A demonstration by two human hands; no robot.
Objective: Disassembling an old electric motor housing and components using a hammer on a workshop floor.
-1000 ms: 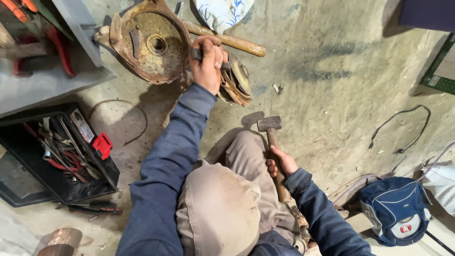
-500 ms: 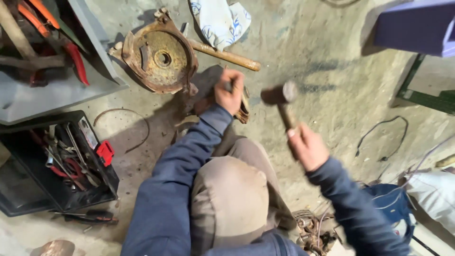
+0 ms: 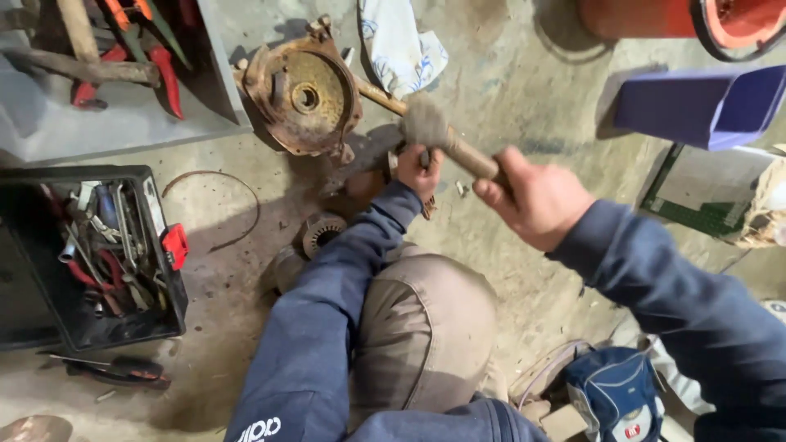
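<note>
Right hand [image 3: 536,196]: closed in a full fist around the wooden handle of a hammer with a blurred grey metal head [image 3: 426,124]. The hammer head is raised above the floor, just above and beside the left hand.

Left hand [image 3: 419,170]: fingers curled down onto a small rusty metal part on the floor; the part is mostly hidden under the hand, so its shape cannot be told, nor how tightly it is gripped.

Rusty round cast-metal housing with a central hole [image 3: 301,92]: lies on the concrete floor [image 3: 508,90], up and to the left of the left hand, near it but apart.

Long wooden handle [image 3: 378,95]: lies on the floor, running from beside the housing toward the hammer head.

Small ribbed round metal part [image 3: 321,233]: on the floor beside the left forearm.

White cloth with blue print [image 3: 401,45]: crumpled on the floor above the housing.

Open black plastic toolbox with a red latch [image 3: 98,254]: at the left, filled with wrenches and pliers.

Grey metal tray [image 3: 98,123]: upper left, holding red-handled tools.

Blue box-shaped container [image 3: 696,105]: upper right.

Blue and white bag [image 3: 614,389]: lower right, by the right sleeve.

Both sleeves are dark blue; a bent knee in grey-brown trousers [image 3: 426,327] sits between the arms.
</note>
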